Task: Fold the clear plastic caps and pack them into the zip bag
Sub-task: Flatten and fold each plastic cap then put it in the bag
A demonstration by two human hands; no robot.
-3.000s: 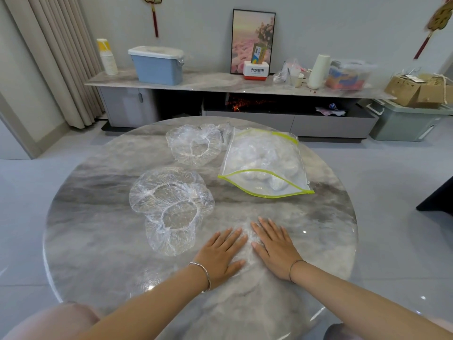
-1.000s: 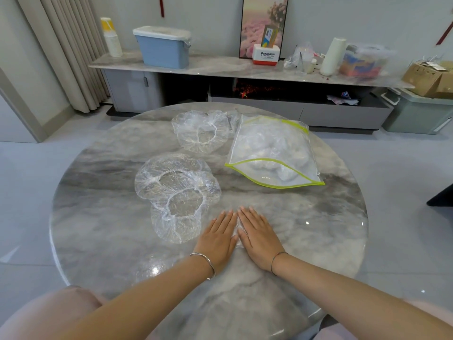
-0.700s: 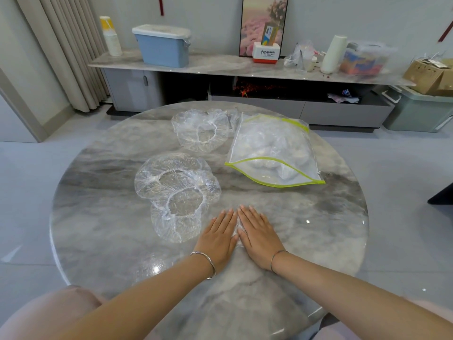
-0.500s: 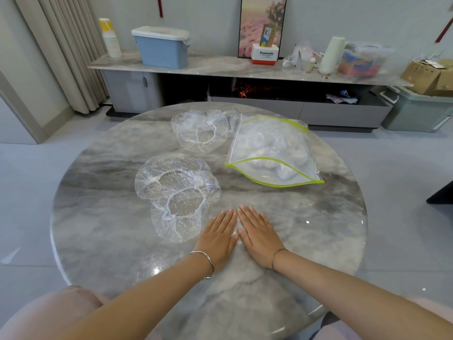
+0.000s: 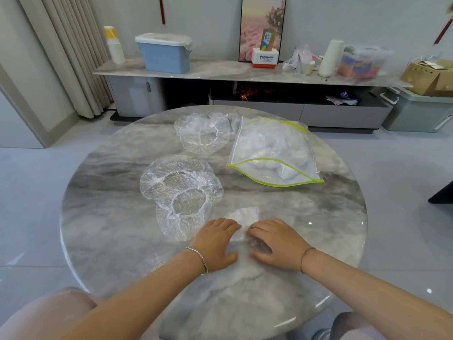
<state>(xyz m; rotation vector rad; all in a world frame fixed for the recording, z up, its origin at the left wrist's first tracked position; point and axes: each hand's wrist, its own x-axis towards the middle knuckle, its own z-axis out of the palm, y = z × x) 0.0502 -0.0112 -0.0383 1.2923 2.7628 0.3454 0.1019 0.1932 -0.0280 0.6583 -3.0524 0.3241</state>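
Note:
A folded clear plastic cap (image 5: 244, 215) lies flattened on the round marble table (image 5: 110, 217) near its front edge. My left hand (image 5: 215, 244) and my right hand (image 5: 275, 244) sit on its two sides with fingers curled, gripping the plastic between them. Two more clear caps (image 5: 181, 190) overlap just left of my left hand. A third open cap (image 5: 203, 136) lies farther back. The zip bag (image 5: 272, 153), edged in yellow-green, lies at the back right with its mouth gaping toward me and several folded caps inside.
Behind the table runs a low marble sideboard (image 5: 220, 69) with a blue bin (image 5: 164, 54), a picture and clutter. A green crate (image 5: 416, 109) stands on the floor at right, a curtain (image 5: 68, 52) at left. A dark object (image 5: 443, 195) juts in at the right edge.
Both hands lay flat and pressed side by side on the cap; now they have drawn apart and back, and their fingers have curled onto the plastic, uncovering the folded cap between them.

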